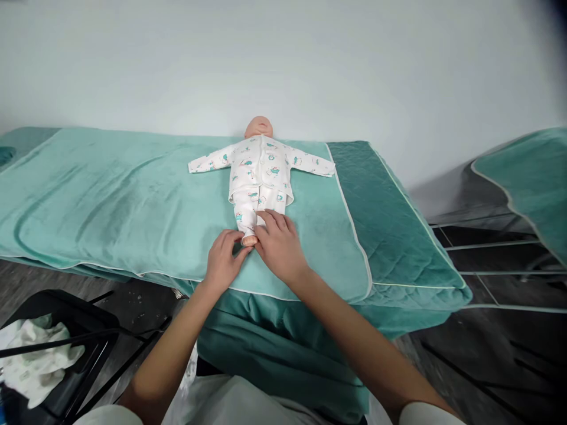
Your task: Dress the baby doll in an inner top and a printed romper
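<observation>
one doll (248, 168) across bed (133, 189), head (258, 126) toward wall (283, 65)

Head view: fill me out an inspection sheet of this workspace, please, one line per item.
Surface: light green blanket with pale edging, wrinkled at left, over a darker quilted cover.
Job's things: doll on its back, arms spread, in printed jacket and trousers; one bare foot shows.
Clutter: crumpled patterned cloth on a black seat or stand.
Hands: left hand and right hand at that foot's cuff; grip unclear.
Cables: nothing seen for certain.
Surroundings: pale wall, grey floor, rails at right.
</observation>
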